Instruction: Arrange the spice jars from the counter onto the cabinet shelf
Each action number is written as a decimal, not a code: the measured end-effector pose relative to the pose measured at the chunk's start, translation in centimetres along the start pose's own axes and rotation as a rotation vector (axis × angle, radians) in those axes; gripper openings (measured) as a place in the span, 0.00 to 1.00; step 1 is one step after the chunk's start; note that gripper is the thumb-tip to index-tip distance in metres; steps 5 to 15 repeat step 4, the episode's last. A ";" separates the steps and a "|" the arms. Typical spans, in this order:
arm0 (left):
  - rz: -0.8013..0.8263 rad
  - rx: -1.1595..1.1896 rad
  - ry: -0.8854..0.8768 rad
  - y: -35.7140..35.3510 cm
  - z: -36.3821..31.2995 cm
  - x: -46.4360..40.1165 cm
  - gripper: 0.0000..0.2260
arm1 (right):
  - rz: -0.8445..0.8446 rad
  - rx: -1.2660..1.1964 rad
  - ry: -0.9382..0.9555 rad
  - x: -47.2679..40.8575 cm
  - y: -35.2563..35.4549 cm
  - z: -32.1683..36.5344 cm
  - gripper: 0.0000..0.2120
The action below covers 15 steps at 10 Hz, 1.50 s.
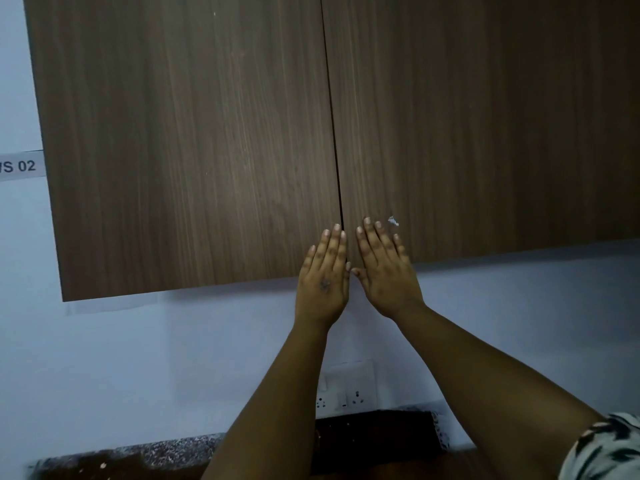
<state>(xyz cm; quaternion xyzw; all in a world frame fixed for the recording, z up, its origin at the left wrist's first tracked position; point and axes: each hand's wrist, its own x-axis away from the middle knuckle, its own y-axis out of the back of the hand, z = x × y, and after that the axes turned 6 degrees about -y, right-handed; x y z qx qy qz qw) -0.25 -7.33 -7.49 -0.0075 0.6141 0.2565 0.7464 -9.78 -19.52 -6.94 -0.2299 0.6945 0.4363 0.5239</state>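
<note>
Pressing flat against the closed wall cabinet, our two hands meet at the seam between its doors: the left hand [323, 275] lies with straight fingers on the lower corner of the left door [187, 143], and the right hand [386, 268] lies the same way on the lower corner of the right door [485, 126], thumbs nearly touching below the gap. Neither hand holds anything. We see no spice jars from here, and the shelf stays hidden behind the dark wood-grain doors, so we cannot tell where the jars stand. A small white chip [393, 221] marks the right door just beside our right fingertips. To the left of the cabinet, a paper label [20, 166] reading "S 02" sticks to the pale wall [138, 358]. Below our forearms, a white socket plate [349, 389] sits on the wall above a speckled stone counter [166, 448], and a patterned sleeve [606, 448] shows at the lower right.
</note>
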 end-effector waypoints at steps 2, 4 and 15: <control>0.026 0.056 0.095 1.0 -1.8 -0.3 0.25 | 0.097 -0.134 -0.037 0.4 2.1 0.8 0.30; -0.016 0.003 0.197 3.3 -3.7 -0.7 0.26 | 0.078 -0.275 -0.086 -0.4 5.7 0.3 0.30; -0.016 0.003 0.197 3.3 -3.7 -0.7 0.26 | 0.078 -0.275 -0.086 -0.4 5.7 0.3 0.30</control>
